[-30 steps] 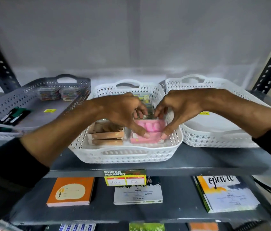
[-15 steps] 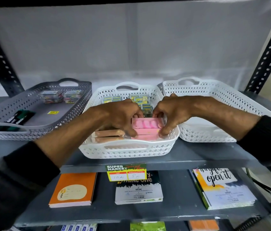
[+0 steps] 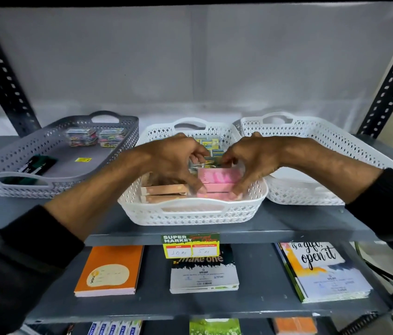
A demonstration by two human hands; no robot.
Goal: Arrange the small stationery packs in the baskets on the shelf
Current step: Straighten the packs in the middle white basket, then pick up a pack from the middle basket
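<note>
While both hands reach into the middle white basket (image 3: 191, 215), the left hand (image 3: 173, 160) and the right hand (image 3: 254, 160) close from either side on a stack of pink packs (image 3: 218, 182) at the basket's right front, thumbs low on the stack's front, the other fingers curled over its back edge. At least three pink packs show, one on another. Just left of them, in the same basket, lie two tan packs (image 3: 164, 192) stacked flat, partly hidden by the left hand. Behind the hands, small yellow-labelled packs (image 3: 211, 145) sit at the basket's back; their number cannot be told. Three baskets stand in a row on the shelf (image 3: 299, 228): a grey basket (image 3: 9, 184) to the left, holding two clear packs of coloured clips (image 3: 96, 137) at its back and some dark items (image 3: 37, 164) near its front, and a second white basket (image 3: 330, 143) to the right, touching the middle one. A yellow-and-green price tag (image 3: 190, 245) hangs on the shelf's edge. Below lie an orange notebook (image 3: 111, 270), a black-and-white notebook (image 3: 203, 274) and a lettered notebook (image 3: 323, 269).
</note>
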